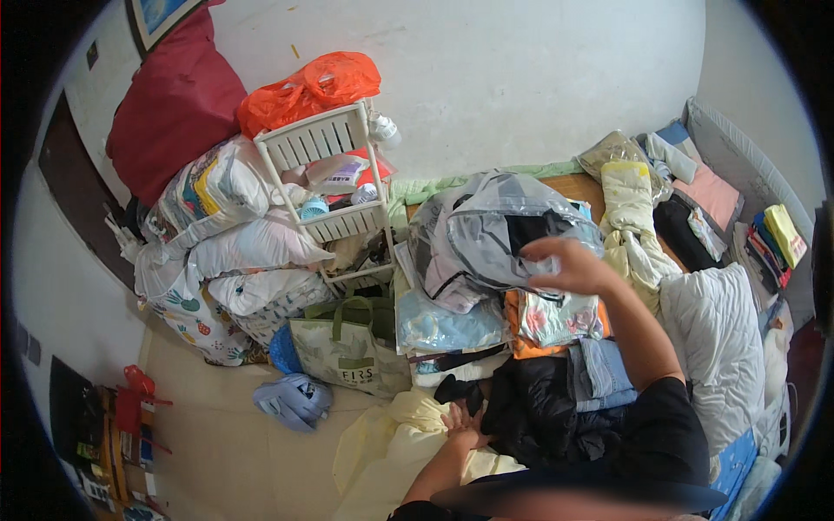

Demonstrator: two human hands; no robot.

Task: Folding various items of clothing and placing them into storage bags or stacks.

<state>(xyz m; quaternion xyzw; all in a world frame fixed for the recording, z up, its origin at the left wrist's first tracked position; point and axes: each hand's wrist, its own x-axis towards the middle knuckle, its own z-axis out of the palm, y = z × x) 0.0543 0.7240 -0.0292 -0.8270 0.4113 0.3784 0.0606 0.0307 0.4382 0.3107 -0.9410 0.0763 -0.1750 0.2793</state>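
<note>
I see my right hand (569, 265) up high, fingers pinching a thin grey plastic bag (486, 230). My left hand (460, 423) lies flat, fingers spread, on black clothes (530, 408). I think I'm sorting clothes; next needs a careful lift.

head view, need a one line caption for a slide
Right hand lifts a clear plastic bag over a heap of clothes while the left hand rests on a black garment.

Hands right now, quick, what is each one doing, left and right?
Left hand: open, pressing flat on the black garment.
Right hand: raised, closed on a clear plastic bag on the clothes pile.
</note>
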